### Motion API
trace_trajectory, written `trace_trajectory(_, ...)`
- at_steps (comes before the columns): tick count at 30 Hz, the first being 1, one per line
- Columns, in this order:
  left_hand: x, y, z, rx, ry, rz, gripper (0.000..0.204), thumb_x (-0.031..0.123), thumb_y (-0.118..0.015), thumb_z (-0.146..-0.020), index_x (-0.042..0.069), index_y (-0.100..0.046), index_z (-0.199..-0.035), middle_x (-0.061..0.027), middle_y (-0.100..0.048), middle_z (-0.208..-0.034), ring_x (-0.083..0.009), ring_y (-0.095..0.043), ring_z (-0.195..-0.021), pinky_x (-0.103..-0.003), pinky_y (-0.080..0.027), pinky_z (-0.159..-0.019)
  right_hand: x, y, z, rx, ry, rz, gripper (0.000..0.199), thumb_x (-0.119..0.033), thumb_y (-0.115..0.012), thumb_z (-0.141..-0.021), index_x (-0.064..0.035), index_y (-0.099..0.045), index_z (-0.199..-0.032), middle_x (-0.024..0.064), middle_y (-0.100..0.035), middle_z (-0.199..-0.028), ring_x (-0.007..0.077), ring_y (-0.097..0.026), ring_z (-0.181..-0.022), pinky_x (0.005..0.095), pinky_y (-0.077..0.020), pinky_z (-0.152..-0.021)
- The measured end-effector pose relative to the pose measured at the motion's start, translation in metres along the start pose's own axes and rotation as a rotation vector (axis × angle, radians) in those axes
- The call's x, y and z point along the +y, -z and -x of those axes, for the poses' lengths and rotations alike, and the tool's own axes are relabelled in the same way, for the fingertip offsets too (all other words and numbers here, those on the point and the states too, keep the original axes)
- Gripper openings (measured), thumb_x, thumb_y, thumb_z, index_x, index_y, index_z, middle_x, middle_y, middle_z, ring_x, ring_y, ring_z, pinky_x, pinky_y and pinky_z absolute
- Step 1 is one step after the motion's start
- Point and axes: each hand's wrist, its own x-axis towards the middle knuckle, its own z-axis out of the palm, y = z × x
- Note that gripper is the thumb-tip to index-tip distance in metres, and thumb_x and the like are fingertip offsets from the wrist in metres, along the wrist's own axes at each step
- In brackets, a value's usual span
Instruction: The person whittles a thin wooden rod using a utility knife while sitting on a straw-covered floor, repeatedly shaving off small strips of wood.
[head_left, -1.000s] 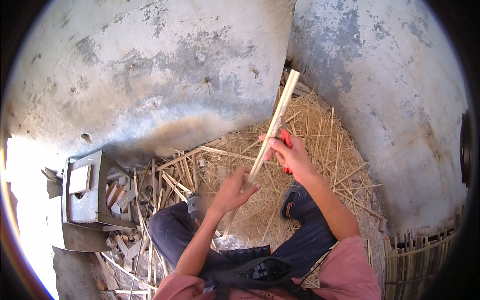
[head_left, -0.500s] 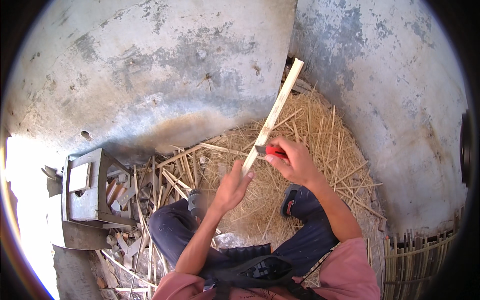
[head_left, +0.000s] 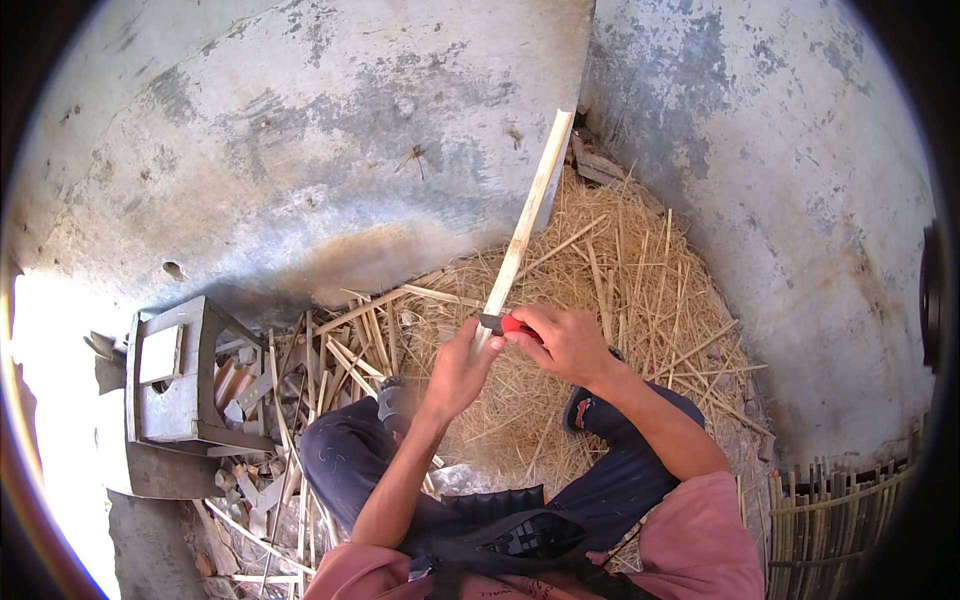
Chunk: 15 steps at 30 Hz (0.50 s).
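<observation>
My left hand is closed round the lower end of a long, pale split bamboo strip, which slants up and away to the right. My right hand grips a knife with a red handle. Its short, dark blade lies across the strip just above my left fingers. The right thumb is close to my left fingertips. My right fingers hide much of the handle.
Straw-like shavings cover the ground around my feet. Split sticks lie to the left, beside a wooden stool-like frame and rubble. Worn plaster walls meet ahead. A slatted bamboo piece stands at the lower right.
My right hand and the knife have come down along the strip toward my left hand. The strip's far end has swung a little to the left.
</observation>
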Motion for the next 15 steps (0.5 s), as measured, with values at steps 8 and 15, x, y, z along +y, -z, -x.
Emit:
trace_trajectory(8, 0.003, -0.001, -0.002, 0.078, -0.005, 0.014, 0.031, 0.028, -0.075, -0.101, 0.002, -0.067, -0.117, -0.0064, -0.066, -0.077, -0.0122, -0.06, -0.07, -0.033, -0.05, -0.064, -0.001, -0.006, 0.002, 0.036, -0.012, 0.045, 0.027, -0.034, -0.07, -0.1, -0.008, -0.069, -0.109, 0.0081, -0.073, -0.087, 0.0281, -0.072, -0.068, 0.0391, -0.0534, -0.054)
trace_trajectory(15, 0.008, -0.007, -0.001, 0.141, 0.048, 0.027, 0.027, 0.024, -0.076, -0.101, 0.001, -0.07, -0.112, -0.0023, -0.064, -0.079, -0.0093, -0.054, -0.073, -0.031, -0.047, -0.065, -0.007, 0.0, -0.002, 0.063, -0.015, 0.088, 0.026, -0.033, -0.071, -0.1, -0.0087, -0.07, -0.11, 0.0076, -0.073, -0.087, 0.0273, -0.073, -0.068, 0.0385, -0.0546, -0.054)
